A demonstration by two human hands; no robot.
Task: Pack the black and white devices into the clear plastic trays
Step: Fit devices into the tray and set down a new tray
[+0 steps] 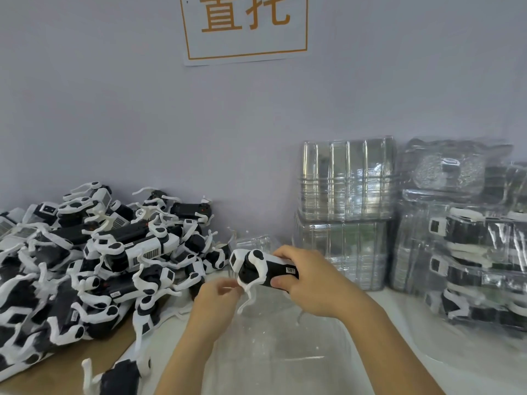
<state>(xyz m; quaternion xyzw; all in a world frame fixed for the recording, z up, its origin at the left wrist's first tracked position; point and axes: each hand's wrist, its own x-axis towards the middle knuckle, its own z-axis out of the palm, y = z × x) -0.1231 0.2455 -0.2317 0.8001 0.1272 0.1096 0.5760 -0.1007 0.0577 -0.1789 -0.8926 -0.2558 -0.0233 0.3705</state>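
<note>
Clear tray (285, 352) waits below as right hand (308, 283) grips the device (265, 269), left hand (219, 295) pinching its white leg (249, 297) to tuck it.

Packing station in a small factory or assembly workshop. At 9 o'clock, a bulk heap of identical black-and-white devices (94, 260). At 2 o'clock, stacked empty clear plastic trays (346, 212); at 3 o'clock, filled trays (479, 260) piled up. At 12 o'clock, printed paper sign (245, 27) on bare wall (114, 109).
</note>
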